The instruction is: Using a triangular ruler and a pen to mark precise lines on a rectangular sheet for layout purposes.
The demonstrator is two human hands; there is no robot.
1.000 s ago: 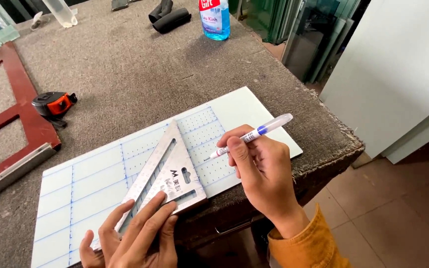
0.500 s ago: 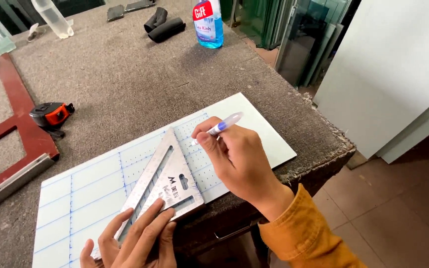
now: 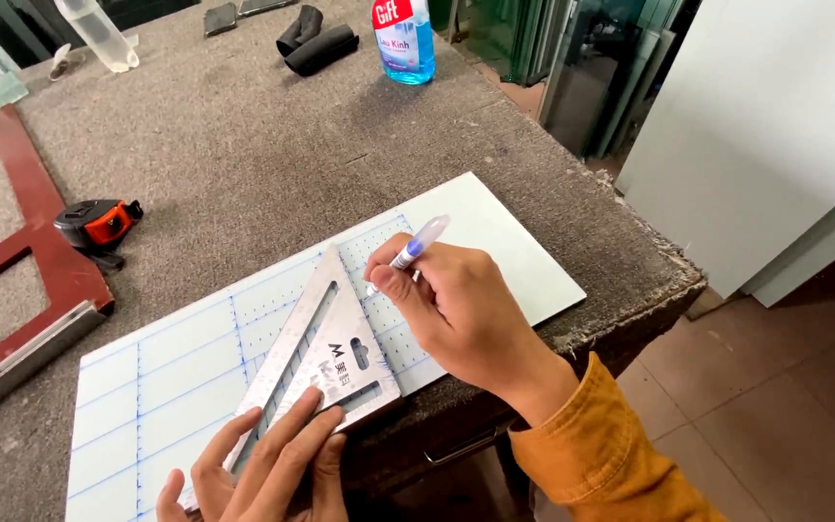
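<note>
My left hand [image 3: 263, 474] lies flat, fingers spread, pinning the metal triangle square [image 3: 326, 362] on the white sheet [image 3: 495, 242] so its edge cannot slip. My right hand [image 3: 456, 309] pinches a pen [image 3: 408, 253], tip against the square's edge at one o'clock from it. A tape measure [image 3: 99, 222] sits at ten o'clock, well apart; a red frame [image 3: 21, 280] lies at nine, a blue spray bottle [image 3: 404, 41] at twelve. Nothing blocks the pen.
</note>
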